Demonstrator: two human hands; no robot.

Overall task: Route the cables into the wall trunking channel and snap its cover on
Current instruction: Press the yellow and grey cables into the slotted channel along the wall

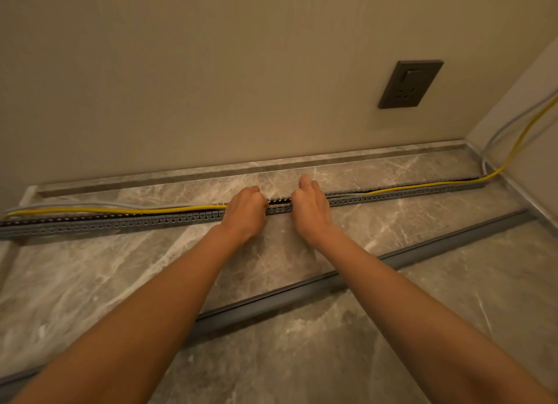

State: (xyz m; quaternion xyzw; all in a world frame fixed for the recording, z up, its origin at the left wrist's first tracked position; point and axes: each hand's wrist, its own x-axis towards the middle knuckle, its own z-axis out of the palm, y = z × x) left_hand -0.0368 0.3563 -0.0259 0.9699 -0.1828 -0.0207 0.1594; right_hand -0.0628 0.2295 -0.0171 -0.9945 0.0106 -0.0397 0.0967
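A long grey slotted trunking channel (120, 222) lies on the marble floor, parallel to the wall. A yellow cable (90, 210) and a grey cable (99, 204) run along it, partly inside and partly lifted above its left stretch. My left hand (246, 211) and my right hand (308, 205) rest on the channel's middle, close together, fingers curled down over the cables and the channel's top edge. The fingertips are hidden. The grey cover strip (302, 292) lies loose on the floor, nearer to me, running diagonally under my forearms.
A dark wall socket (409, 84) sits on the beige wall at the right. Both cables rise up the right corner wall (513, 125). A stone skirting ledge (211, 172) runs along the wall's foot. Marble floor spreads around the cover strip.
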